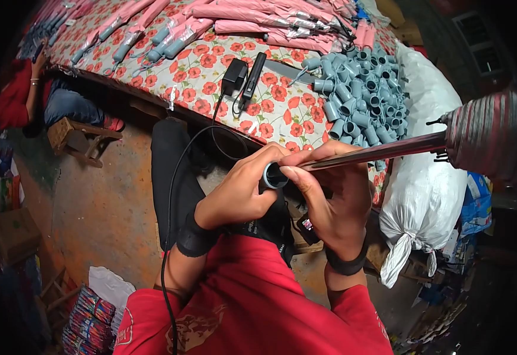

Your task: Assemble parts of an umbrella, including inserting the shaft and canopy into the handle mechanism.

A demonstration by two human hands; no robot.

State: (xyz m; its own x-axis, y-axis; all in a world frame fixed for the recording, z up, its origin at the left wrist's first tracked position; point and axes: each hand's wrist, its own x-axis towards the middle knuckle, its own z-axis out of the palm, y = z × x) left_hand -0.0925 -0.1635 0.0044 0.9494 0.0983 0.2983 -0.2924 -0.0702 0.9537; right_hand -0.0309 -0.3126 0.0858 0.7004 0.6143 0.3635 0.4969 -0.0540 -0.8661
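My left hand (241, 192) is closed around a small grey-blue plastic cap (274, 176), its open round end facing me. My right hand (332, 195) pinches the thin metal shaft (383, 152) of a folded umbrella right at the cap's mouth. The shaft runs up to the right, to the bundled striped canopy (486, 133). Both wrists wear black bands. A heap of the same grey-blue caps (362, 94) lies on the flowered table just beyond my hands.
The flowered tablecloth (276, 112) carries rows of folded pink umbrellas (252, 21), a black adapter (233, 76) and a cable. A white sack (421, 195) sits to the right. Another person in red (18, 97) sits at far left beside a wooden stool (78, 139).
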